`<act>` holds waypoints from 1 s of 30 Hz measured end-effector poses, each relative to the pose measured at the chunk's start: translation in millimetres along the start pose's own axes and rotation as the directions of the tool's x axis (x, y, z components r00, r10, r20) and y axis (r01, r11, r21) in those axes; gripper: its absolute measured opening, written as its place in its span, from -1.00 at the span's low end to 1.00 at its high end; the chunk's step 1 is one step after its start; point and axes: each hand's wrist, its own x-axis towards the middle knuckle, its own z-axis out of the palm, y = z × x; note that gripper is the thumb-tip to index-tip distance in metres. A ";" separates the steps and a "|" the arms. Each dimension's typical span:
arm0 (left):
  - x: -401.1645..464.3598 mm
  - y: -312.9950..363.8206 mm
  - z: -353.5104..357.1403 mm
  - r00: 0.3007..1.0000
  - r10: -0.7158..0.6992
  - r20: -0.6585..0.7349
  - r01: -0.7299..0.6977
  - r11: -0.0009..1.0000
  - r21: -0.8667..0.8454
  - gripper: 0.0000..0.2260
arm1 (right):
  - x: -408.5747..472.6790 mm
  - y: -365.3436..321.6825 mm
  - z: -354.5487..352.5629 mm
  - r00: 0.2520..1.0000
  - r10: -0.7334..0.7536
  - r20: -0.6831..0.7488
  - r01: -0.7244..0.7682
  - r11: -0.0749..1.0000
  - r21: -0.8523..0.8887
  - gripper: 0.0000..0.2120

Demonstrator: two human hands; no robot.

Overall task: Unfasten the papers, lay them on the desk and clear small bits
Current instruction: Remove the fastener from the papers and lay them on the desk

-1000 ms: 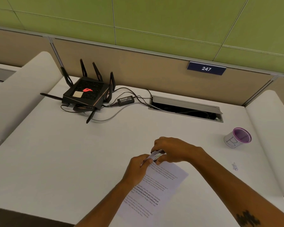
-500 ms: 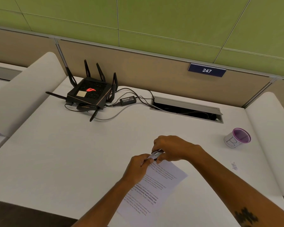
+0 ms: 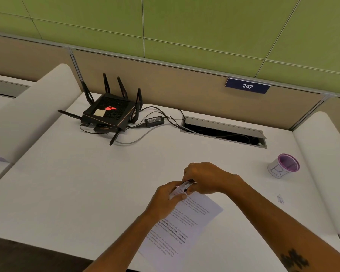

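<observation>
Change since earlier frames: the hands stay together at the top corner of the papers; their pose hardly differs; the view has drifted a little, so the router and the cup sit slightly elsewhere in frame
Left hand (image 3: pixel 166 199): closed in a pinch on the far corner of the papers, thumb on top; its forearm comes in from the near edge and lies over the left part of the sheets
Right hand (image 3: pixel 206 179): curled over a small dark and silver tool (image 3: pixel 187 185), fingers closed round it; the tool's kind is too small to tell; its tip meets the same corner, just right of the left thumb
Papers (image 3: pixel 186 226): printed sheets, angled, running from the hands toward the near edge of the desk; the far corner is lifted between the two hands; the near end hangs past the desk edge; whether the lower part rests flat cannot be told
Desk (image 3: pixel 86 183): white, bare over its left half
Small bits (image 3: pixel 280 198): a tiny pale scrap on the desk, well right of the hands, near the right forearm
Cup (image 3: pixel 284 165): white with a purple rim, upright, far right, beyond the scrap
Router (image 3: pixel 109 114): black with raised antennas, far left, red logo lit; cables run right to a power brick (image 3: pixel 154 121) and into the cable slot (image 3: pixel 224 130)
Sign (image 3: pixel 247 86): blue plate reading 247 on the partition
</observation>
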 end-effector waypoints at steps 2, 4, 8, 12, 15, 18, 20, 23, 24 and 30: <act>-1.7 2.8 -2.5 1.000 0.012 0.019 -0.012 1.000 -0.011 -0.57 | -1.2 -1.3 1.0 1.000 -0.005 -0.016 0.005 1.000 0.000 -0.77; -2.8 6.1 -3.9 0.999 0.022 0.026 -0.022 1.000 -0.023 -0.52 | -1.7 -3.9 2.6 1.000 -0.011 -0.028 0.011 1.000 -0.005 -0.78; -0.4 14.0 -2.0 0.998 0.058 0.005 -0.058 0.998 -0.033 -0.63 | -0.7 -5.5 3.3 0.999 -0.012 -0.040 0.011 0.999 -0.032 -0.82; -3.8 13.3 3.8 0.995 0.088 -0.035 -0.090 0.994 -0.058 -0.80 | 0.3 -6.6 3.8 0.999 -0.001 -0.048 -0.002 0.998 -0.060 -0.83; -7.4 14.3 7.1 0.994 0.091 -0.063 -0.097 0.992 -0.087 -0.85 | 1.1 -7.5 5.9 0.999 0.012 -0.052 -0.016 0.997 -0.079 -0.85; -11.2 16.7 8.7 0.993 0.090 -0.073 -0.097 0.991 -0.098 -0.85 | 1.9 -8.3 7.0 0.999 0.014 -0.051 -0.018 0.996 -0.093 -0.85; -12.8 18.4 9.3 0.994 0.082 -0.065 -0.088 0.992 -0.094 -0.87 | 1.6 -8.1 6.8 0.999 0.014 -0.045 -0.018 0.995 -0.094 -0.85; -12.8 21.9 7.7 0.996 0.069 -0.054 -0.073 0.995 -0.072 -0.85 | 0.5 -8.4 6.1 0.999 0.013 -0.040 -0.016 0.996 -0.093 -0.84; -12.7 22.7 6.4 0.997 0.063 -0.051 -0.066 0.996 -0.067 -0.84 | 0.0 -8.5 5.9 0.999 0.011 -0.041 -0.014 0.996 -0.092 -0.84; -12.0 24.2 -2.6 0.998 0.040 -0.037 -0.044 0.992 -0.116 -0.58 | -5.3 -2.8 5.0 1.000 -0.004 -0.020 0.005 1.000 0.003 -0.78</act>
